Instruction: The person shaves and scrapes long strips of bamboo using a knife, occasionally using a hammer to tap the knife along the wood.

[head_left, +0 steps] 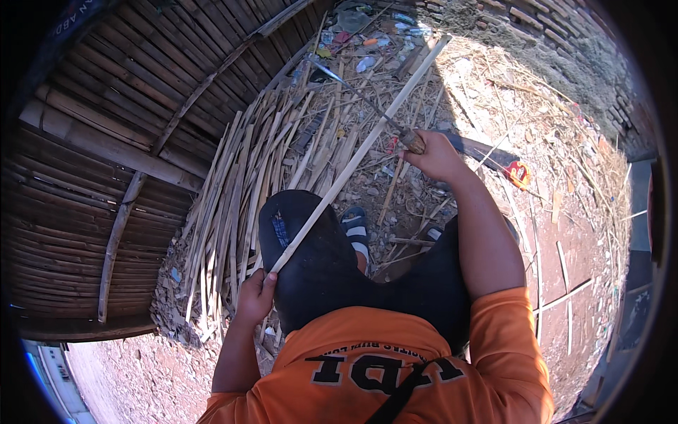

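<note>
My left hand is closed around the near end of a long pale bamboo strip, beside my left knee. The strip slants across my thigh, up and to the right toward the far ground. My right hand grips the wooden handle of a long, narrow-bladed knife, out ahead of my right knee. Its thin blade points away to the upper left and crosses the strip in this view. Whether blade and strip touch, I cannot tell.
Many split bamboo strips lie piled to the left, beside a slatted bamboo wall. Shavings and litter cover the ground ahead. A dark wooden piece and an orange-red round object lie right. A brick wall stands at the back.
</note>
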Demonstrator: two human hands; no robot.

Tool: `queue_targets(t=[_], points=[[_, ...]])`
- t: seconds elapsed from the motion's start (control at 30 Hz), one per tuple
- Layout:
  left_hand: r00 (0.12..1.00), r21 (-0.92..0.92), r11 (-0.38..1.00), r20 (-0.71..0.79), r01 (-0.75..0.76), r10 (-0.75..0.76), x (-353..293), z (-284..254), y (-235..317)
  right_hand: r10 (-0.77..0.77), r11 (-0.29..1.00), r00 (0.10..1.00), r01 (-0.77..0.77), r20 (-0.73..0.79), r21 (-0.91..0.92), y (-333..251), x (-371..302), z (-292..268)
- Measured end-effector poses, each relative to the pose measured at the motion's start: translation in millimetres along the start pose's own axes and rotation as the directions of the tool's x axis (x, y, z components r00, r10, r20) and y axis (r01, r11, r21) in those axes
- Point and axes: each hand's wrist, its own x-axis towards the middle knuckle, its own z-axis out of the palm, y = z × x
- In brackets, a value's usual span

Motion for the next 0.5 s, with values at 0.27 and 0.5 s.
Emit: queue_targets(t=[0.27, 0.5], points=[[0.995, 0.012, 0.996, 0.059, 0.085, -0.085, -6.0, -12.4, 10.7, 0.148, 0.972, 0.989, -0.140, 0.028, -0.187, 7.9, -0.2, -24.5], [0.990, -0.086, 0.996, -0.134, 0.039, -0.050, 8.3, -41.9, -9.3, 0.517, 0.851, 0.776, -0.422, -0.361, 0.312, 18.4, -14.2, -65.2]])
